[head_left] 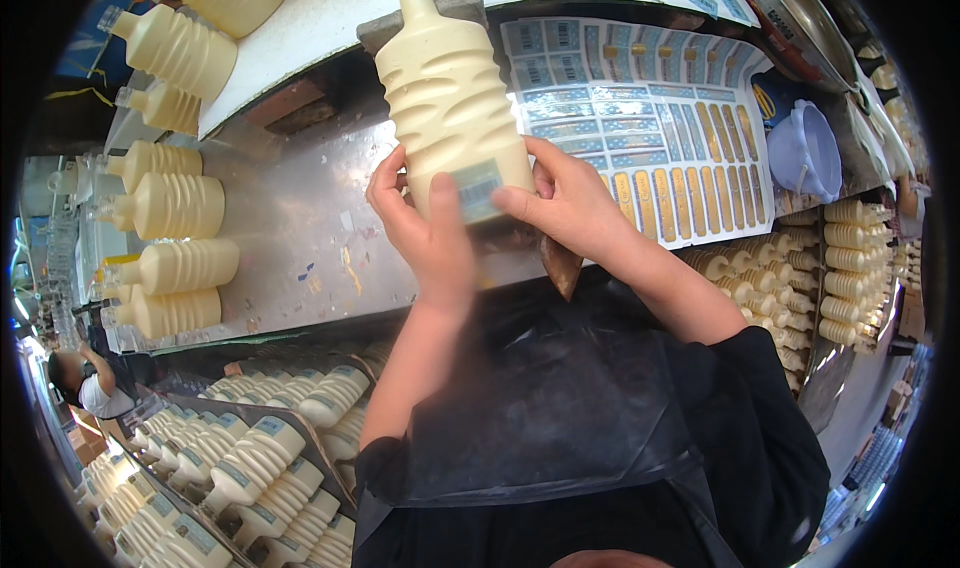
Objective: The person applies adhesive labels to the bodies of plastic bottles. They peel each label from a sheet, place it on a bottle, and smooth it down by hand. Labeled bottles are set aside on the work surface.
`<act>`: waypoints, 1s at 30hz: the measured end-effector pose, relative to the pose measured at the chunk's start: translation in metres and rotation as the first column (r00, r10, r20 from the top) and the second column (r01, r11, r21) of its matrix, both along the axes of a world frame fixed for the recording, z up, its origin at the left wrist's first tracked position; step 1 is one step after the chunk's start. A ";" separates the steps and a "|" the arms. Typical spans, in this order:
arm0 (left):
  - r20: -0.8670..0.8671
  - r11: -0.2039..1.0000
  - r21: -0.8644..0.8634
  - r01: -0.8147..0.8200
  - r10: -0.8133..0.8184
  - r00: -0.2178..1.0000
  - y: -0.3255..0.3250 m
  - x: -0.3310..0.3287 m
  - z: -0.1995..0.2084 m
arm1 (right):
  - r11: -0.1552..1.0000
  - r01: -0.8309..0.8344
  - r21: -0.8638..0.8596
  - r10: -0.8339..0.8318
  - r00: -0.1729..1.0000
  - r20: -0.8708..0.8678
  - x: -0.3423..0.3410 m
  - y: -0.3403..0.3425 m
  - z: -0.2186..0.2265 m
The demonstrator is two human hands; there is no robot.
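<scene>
Lying on their sides at the left edge of the metal table are several filled bottles, cream-coloured and ribbed, without labels. Below the table, at the lower left, a crate keeps more bottles that already carry a blue label.

In the middle, both hands hold one ribbed bottle upright above the table, its clear neck pointing away from the person. The left hand grips the lower left side, and its thumb presses flat on a small blue label near the bottom of the bottle. The right hand closes around the lower right side, with the fingers bent against the plastic.

I judge that the bottle is full and so rather heavy for its size. The plastic looks firm, and the ribs should give a good grip, so the lower body, where the hands are now, seems the best place to hold it. The label area is smoother and may slip.

To the right lie sheets of blue and yellow stickers, then a pale blue plastic funnel, and further right rows of small bottles.
</scene>
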State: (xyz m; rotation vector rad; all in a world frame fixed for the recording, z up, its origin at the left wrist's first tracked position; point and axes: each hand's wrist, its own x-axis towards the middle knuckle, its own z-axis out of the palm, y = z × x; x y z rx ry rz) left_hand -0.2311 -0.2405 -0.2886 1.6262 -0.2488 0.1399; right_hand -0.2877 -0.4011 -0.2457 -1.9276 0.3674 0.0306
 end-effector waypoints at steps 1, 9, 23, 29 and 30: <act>-0.007 1.000 0.026 0.011 -0.011 1.000 0.002 0.000 0.001 | 1.000 -0.016 -0.014 0.015 0.999 -0.031 0.001 -0.002 0.001; 0.225 0.981 0.194 0.007 -0.052 0.973 0.008 -0.009 -0.004 | 0.902 0.061 -0.427 0.049 0.969 0.242 0.004 0.006 0.020; 0.021 1.000 -0.002 -0.015 0.015 1.000 0.001 -0.003 -0.001 | 1.000 0.012 -0.009 -0.011 0.995 0.097 0.009 0.006 0.017; -0.107 0.999 -0.042 0.019 -0.023 0.994 -0.002 0.003 0.013 | 0.997 0.036 -0.072 -0.033 0.999 0.038 0.024 0.002 0.012; -0.125 0.998 -0.053 0.023 -0.029 0.992 -0.002 0.003 0.012 | 0.997 0.029 -0.072 -0.027 0.999 0.028 0.025 0.003 0.014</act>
